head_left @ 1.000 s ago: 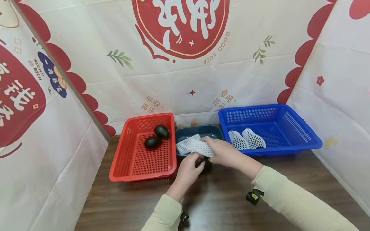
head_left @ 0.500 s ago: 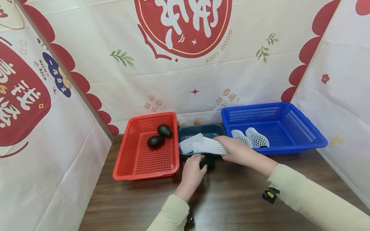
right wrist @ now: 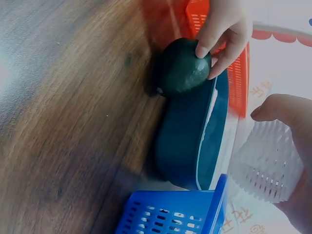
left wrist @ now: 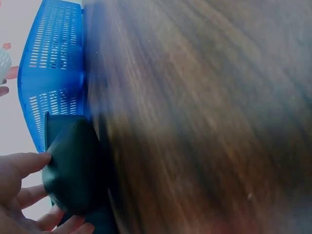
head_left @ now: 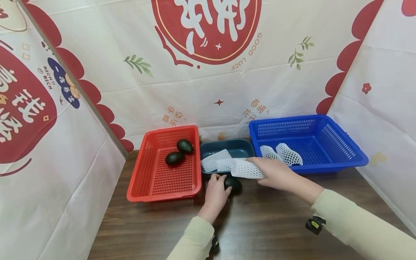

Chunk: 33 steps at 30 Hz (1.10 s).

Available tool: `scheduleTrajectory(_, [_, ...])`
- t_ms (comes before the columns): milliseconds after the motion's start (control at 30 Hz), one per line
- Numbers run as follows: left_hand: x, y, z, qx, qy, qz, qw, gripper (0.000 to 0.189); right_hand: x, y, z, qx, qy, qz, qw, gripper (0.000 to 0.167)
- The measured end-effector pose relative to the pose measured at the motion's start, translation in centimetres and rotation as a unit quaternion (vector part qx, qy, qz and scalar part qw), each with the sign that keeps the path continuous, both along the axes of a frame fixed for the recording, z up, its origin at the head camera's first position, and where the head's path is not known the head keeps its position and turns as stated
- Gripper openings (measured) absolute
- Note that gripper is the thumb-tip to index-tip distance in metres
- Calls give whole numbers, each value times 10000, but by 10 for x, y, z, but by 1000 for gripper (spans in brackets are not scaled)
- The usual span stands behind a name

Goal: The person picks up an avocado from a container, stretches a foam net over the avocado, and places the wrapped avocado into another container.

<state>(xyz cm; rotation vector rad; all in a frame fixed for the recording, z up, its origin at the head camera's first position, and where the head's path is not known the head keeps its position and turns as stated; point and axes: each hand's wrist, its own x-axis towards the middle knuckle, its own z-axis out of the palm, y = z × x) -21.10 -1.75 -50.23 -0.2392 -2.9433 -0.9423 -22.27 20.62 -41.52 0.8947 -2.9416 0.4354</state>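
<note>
My left hand (head_left: 216, 193) grips a dark green avocado (head_left: 234, 185) low over the table, just in front of the teal tray (head_left: 243, 144). In the right wrist view its thumb and fingers press the avocado's side. My right hand (head_left: 272, 172) pinches a white foam net sleeve (head_left: 246, 169) by one end, the sleeve's mouth pointing left above the tray's front rim. This sleeve looks limp, with no fruit showing inside. More foam net sleeves (head_left: 212, 161) lie in the tray behind it, partly overlapped by the held one.
Left of the tray stands a red basket (head_left: 149, 198) holding two avocados (head_left: 180, 153). A blue basket (head_left: 338, 167) to the right holds two net-wrapped pieces (head_left: 288, 154) near its front left. The brown wooden table (head_left: 260, 220) runs along in front, and printed cloth walls (head_left: 208, 90) enclose the back and sides.
My right hand has drawn the foam net sleeve rightward, away from my left hand and the sleeves in the tray. The left hand has stayed at the avocado, which now shows more.
</note>
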Motion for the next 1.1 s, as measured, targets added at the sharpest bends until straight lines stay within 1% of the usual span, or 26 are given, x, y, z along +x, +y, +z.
scheduleTrajectory(167, [-2, 2, -6, 407, -598, 59, 9974, 55, 2, 3, -2, -9, -90, -112, 9999, 71])
scheduleTrajectory(267, [-3, 2, -8, 494, -898, 105, 9947, 58, 4, 6, -5, -22, -72, -123, 9999, 71])
scheduleTrajectory(333, [-4, 3, -9, 524, -1017, 102, 9934, 59, 5, 7, -6, -44, -44, -103, 9999, 72])
scheduleTrajectory(500, [-3, 2, -10, 684, -1034, 45, 9923, 58, 6, 8, -9, -82, -1, -65, 9999, 69])
scheduleTrajectory(667, [3, -1, -3, 1132, -1017, 42, 9883, 57, 6, 12, -10, -282, -99, -150, 9994, 61])
scheduleTrajectory(833, [11, -7, 7, 1606, -973, 33, 9822, 58, 8, 15, -11, -352, -56, -236, 9991, 57])
scheduleTrajectory(967, [16, -13, 16, 1964, -836, -54, 9769, 59, 10, 17, -10, -316, 55, -246, 9992, 56])
scheduleTrajectory(1000, [17, -15, 19, 2069, -786, -78, 9752, 60, 10, 18, -10, -319, 81, -247, 9992, 56])
scheduleTrajectory(1100, [19, -21, 26, 2458, -734, -88, 9665, 62, 12, 19, -9, -297, 165, -241, 9991, 55])
